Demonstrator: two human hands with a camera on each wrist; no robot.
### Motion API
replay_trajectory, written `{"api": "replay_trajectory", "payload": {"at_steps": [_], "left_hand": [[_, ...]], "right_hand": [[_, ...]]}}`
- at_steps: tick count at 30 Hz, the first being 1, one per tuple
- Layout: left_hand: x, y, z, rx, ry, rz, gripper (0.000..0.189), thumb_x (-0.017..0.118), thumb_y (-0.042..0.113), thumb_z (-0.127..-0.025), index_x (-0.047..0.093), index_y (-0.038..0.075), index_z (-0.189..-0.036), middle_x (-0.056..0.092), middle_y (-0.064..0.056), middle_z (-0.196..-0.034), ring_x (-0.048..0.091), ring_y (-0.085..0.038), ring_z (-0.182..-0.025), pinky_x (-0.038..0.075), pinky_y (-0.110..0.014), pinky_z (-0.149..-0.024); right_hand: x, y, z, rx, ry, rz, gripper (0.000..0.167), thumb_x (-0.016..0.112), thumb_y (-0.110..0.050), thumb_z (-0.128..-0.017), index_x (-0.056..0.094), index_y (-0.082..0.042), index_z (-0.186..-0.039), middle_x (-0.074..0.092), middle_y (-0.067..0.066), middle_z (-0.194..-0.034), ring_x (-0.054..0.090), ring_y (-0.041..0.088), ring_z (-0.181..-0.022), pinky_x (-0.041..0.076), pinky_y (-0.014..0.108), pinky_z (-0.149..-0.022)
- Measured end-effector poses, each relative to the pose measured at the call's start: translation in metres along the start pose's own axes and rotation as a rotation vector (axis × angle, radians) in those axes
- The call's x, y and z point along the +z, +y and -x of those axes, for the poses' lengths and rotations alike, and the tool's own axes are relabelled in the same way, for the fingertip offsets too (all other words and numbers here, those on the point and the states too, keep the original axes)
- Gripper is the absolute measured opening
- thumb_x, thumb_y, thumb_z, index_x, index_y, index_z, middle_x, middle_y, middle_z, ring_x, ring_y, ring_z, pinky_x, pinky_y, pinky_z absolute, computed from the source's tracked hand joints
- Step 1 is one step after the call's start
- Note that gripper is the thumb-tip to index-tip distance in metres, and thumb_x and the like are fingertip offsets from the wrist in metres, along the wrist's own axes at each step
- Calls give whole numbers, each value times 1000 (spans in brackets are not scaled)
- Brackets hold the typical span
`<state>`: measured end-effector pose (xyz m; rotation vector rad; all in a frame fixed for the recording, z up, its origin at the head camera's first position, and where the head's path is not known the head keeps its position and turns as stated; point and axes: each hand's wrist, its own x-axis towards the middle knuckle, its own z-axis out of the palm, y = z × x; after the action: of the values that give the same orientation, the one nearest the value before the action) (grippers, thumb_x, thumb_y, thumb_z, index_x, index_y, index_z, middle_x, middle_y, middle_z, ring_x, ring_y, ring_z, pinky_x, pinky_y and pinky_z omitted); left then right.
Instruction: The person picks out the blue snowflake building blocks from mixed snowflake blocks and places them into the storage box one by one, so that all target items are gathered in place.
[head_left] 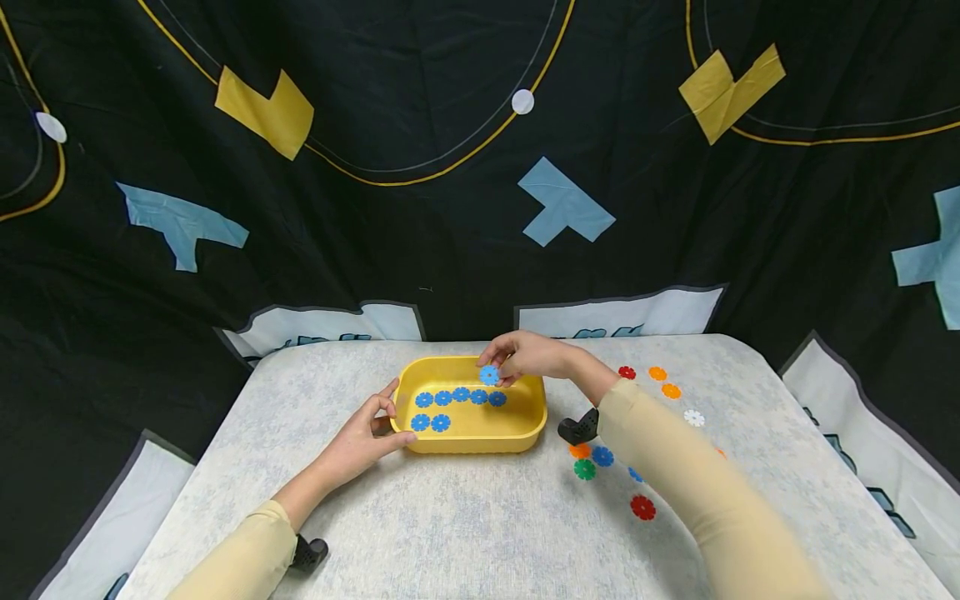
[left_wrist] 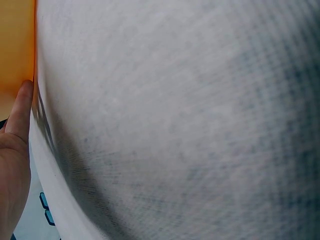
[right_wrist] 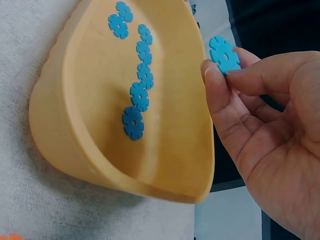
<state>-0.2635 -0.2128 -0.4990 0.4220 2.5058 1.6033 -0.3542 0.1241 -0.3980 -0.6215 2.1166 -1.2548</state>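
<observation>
My right hand pinches a blue snowflake disc between thumb and fingertips, above the back right part of a yellow tub. Inside the tub lie several more blue discs: a row across the middle and two nearer the front left. At the tub's left end, my left hand holds the wall, thumb along the front and fingers at the left side. In the left wrist view only part of that hand shows, with a finger against the yellow wall.
Right of the tub, loose discs lie on the pale tabletop: red, green, blue, orange and white. My right sleeve hides part of that area. A black curtain hangs behind the table.
</observation>
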Motion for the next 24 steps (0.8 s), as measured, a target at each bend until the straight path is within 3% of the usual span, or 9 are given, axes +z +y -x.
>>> {"api": "replay_trajectory", "payload": {"at_steps": [11, 20, 24], "left_hand": [[0, 0, 0, -9, 1, -1, 53, 84, 34, -87, 42, 8, -106, 17, -2, -170, 60, -35, -125, 42, -48, -107], [0, 0, 0, -10, -5, 12, 53, 83, 34, -88, 42, 7, -107, 16, -2, -170, 58, -36, -127, 40, -50, -109], [0, 0, 0, -15, -5, 10, 52, 83, 33, -88, 42, 7, -107, 16, -2, -170, 59, -36, -127, 41, -50, -108]], "right_hand": [[2, -2, -14, 13, -16, -1, 26, 58, 7, -95, 67, -3, -117, 60, 14, -102, 63, 28, -91, 56, 41, -91], [6, -3, -22, 6, -35, 2, 25, 57, 6, -96, 68, -3, -118, 60, 15, -102, 62, 32, -92, 54, 46, -95], [8, -3, -28, 16, -49, -6, 25, 58, 6, -97, 69, -3, -118, 60, 14, -101, 59, 45, -101, 49, 53, -101]]}}
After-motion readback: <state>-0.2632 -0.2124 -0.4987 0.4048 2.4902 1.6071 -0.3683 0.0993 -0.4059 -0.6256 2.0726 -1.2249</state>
